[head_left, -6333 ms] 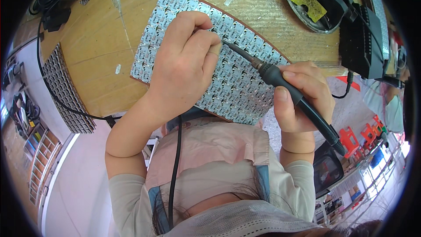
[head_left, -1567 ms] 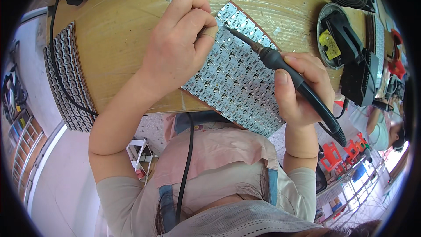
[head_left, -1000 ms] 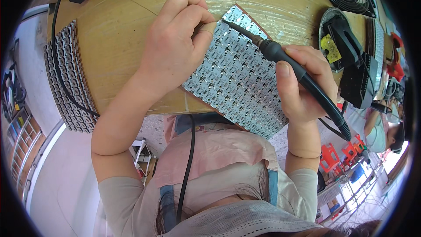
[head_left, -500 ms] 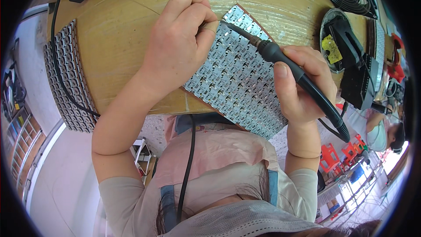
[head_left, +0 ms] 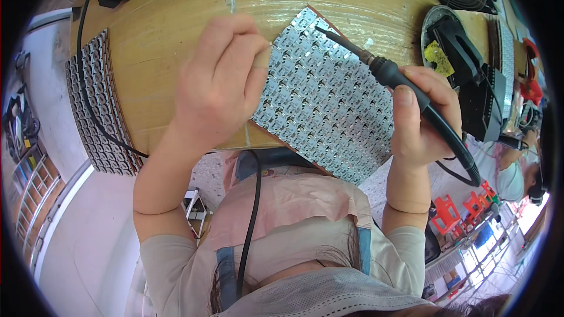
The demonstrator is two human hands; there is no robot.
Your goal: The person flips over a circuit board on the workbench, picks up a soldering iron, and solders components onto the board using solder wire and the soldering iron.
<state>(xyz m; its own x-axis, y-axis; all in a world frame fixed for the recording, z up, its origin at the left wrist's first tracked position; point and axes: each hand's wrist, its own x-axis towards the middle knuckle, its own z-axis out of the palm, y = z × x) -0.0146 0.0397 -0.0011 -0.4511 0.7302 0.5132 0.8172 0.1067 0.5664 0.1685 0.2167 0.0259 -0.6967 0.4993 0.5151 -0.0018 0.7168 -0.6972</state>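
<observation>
Silver panel (head_left: 326, 97) of small chips lies tilted across the near edge of the tabletop (head_left: 176, 47), its lower corner hanging past that edge. Your left hand (head_left: 220, 82) rests curled against the panel's left edge, fingertips pinched together (what they pinch is hidden). Your right hand (head_left: 423, 114) is wrapped tightly around the black soldering iron (head_left: 385, 73), whose tip sits at the panel's far corner. Toward the right edge, a round stand (head_left: 435, 53) holds a yellow sponge (head_left: 437, 58).
</observation>
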